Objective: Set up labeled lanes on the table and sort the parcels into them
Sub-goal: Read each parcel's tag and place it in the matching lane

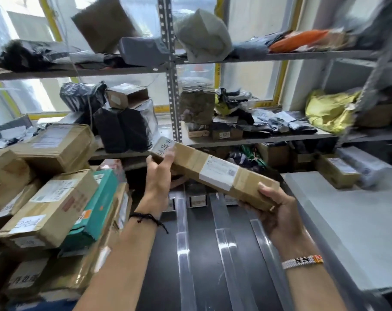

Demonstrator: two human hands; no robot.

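The box (190,163) hangs over the worktop (204,265), left hand (160,176) clasping its far end, right hand (278,214) its near end. Better to read the label (219,173) first, then lay it flat between the matching lanes (226,248).

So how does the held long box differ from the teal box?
The long box is plain brown; the teal box is coloured. The long box is held up by the left hand and right hand; the teal box lies wedged in the pile. Both are tilted.
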